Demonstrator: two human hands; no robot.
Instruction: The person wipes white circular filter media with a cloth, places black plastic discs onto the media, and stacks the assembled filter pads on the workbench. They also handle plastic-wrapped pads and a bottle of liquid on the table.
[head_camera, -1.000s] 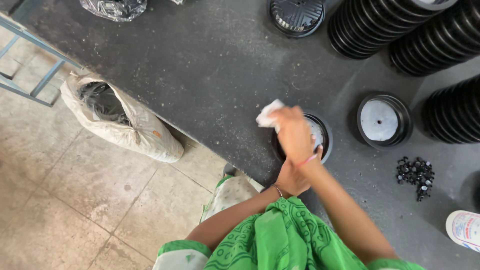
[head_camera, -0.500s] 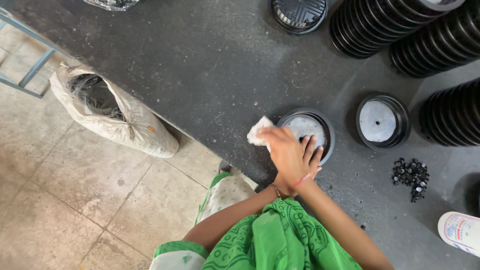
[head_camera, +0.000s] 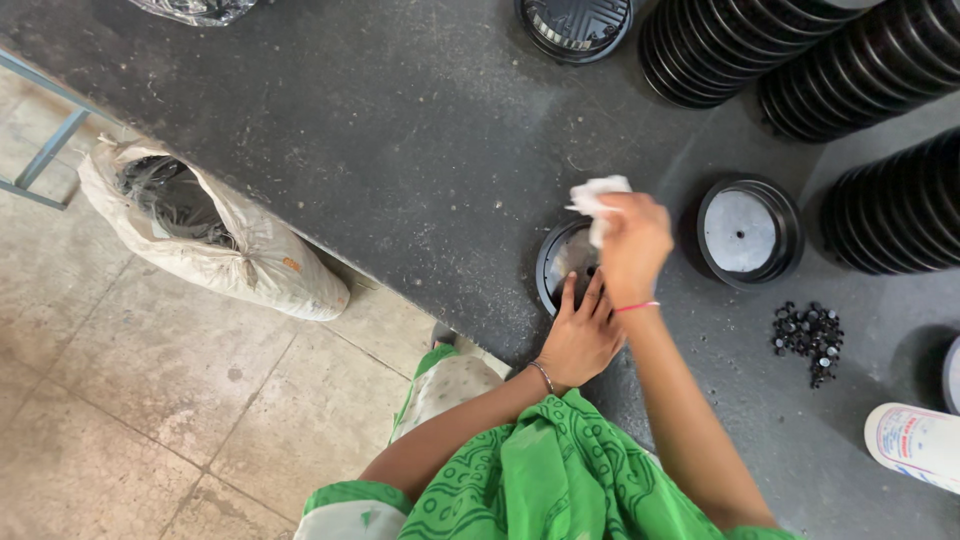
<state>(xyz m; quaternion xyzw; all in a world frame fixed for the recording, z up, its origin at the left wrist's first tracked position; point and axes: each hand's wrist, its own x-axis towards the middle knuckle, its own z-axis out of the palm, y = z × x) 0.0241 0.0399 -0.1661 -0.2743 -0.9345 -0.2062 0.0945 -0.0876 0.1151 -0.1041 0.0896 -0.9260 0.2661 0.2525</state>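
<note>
From my remote view, wiping looks midway: my left hand (head_camera: 580, 335) lies flat, fingers released, steadying the black round cover (head_camera: 566, 262) at the bench (head_camera: 380, 150) edge, while my right hand (head_camera: 632, 240) fingers grasp the white cloth (head_camera: 597, 200) above it.

Crumpled white cloth (head_camera: 598, 203), bunched and raised just above the round black plastic disc with pale grey centre (head_camera: 562, 262); disc flat near bench (head_camera: 380, 140) edge.

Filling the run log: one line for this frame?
left hand: steadies round black part | right hand: grips white cloth above it | dark worktable
</note>
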